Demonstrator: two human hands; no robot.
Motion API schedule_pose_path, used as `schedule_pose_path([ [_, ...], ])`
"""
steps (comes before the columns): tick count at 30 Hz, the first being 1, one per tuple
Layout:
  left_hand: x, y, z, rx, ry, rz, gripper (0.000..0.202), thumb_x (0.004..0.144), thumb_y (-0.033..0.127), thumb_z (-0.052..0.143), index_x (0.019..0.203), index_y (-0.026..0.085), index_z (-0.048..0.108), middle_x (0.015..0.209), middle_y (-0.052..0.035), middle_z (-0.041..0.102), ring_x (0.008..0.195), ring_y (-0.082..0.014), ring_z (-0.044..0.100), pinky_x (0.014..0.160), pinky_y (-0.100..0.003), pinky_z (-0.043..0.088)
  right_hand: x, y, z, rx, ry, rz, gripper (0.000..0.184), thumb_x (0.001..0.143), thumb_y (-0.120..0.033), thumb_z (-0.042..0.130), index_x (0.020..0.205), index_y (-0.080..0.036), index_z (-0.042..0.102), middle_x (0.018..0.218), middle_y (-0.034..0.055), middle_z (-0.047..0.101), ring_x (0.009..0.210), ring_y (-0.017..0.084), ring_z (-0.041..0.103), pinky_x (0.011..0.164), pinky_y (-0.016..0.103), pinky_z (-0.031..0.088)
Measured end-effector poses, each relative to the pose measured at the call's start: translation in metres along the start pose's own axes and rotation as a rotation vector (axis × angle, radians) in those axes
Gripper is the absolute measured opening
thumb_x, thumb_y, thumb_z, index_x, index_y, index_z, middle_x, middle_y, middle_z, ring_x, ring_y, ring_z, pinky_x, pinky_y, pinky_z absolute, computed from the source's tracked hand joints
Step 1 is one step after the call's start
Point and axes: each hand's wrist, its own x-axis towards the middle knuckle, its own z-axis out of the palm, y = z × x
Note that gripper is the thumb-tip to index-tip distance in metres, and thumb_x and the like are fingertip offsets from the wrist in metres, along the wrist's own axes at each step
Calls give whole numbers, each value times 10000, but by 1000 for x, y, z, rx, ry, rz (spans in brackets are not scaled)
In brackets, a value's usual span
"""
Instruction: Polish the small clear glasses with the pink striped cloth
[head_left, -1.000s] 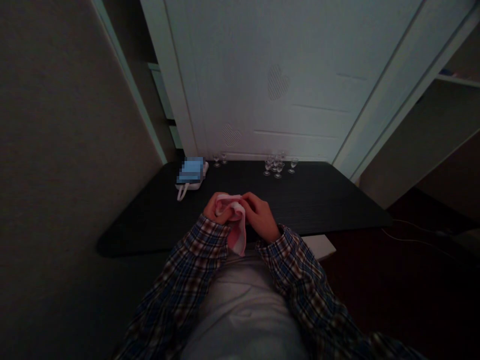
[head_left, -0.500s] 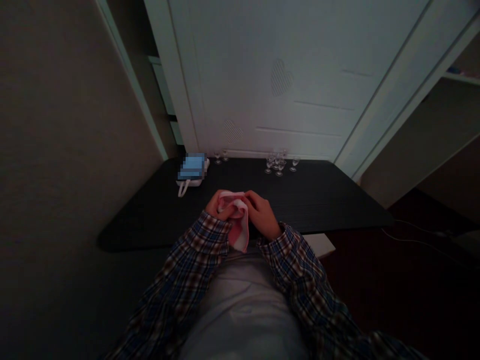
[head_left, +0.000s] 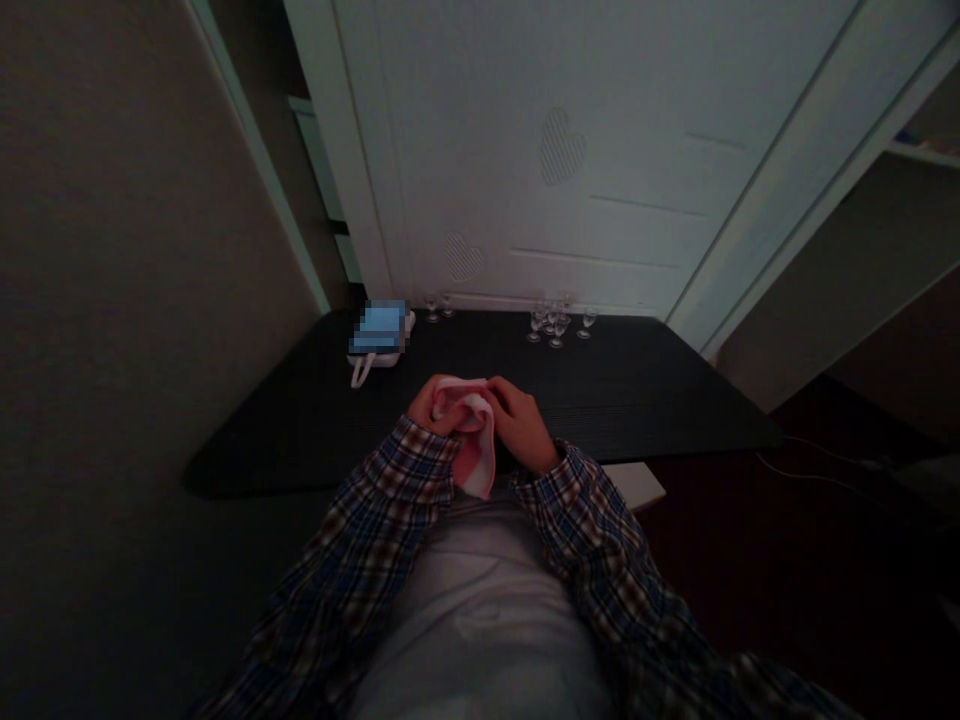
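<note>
A pink and white cloth (head_left: 477, 462) is bunched up between my two hands, over the near edge of the dark table. My left hand (head_left: 426, 405) is closed around its left side, with the thumb lying across the folds. On the right, my right hand (head_left: 523, 425) pinches the cloth's upper edge with bent fingers. The lower end of the cloth hangs down loosely. Whether anything is wrapped inside the folds is hidden.
Several small stemmed glasses (head_left: 553, 322) stand at the back of the black table (head_left: 637, 390). Two more glasses (head_left: 439, 307) are further left, beside a white device (head_left: 381, 330) with a blurred screen and a strap. A white panel (head_left: 480, 150) rises behind; a white box (head_left: 636, 484) sits below the front edge.
The view has shifted slightly. Both hands keep their hold on the cloth, with hardly any visible movement.
</note>
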Motion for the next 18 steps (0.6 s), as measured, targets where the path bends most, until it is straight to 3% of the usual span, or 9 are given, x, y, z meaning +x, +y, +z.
schedule_pose_path([
  [11,1,-3,-1,20,24,-41,309,629,309,683,894,159,632,849,-50,648,764,-165,588,636,-243,473,0,-1,-1,3,-5,2,229,884,-345,379,810,-198,538,706,-30,552,648,105,510,593,204,340],
  [18,-3,7,5,22,60,-40,281,648,297,656,897,169,627,840,-43,645,768,-169,591,630,-246,473,0,-2,-1,-15,-13,8,239,887,-353,371,819,-200,542,724,-20,564,668,113,521,600,208,345],
])
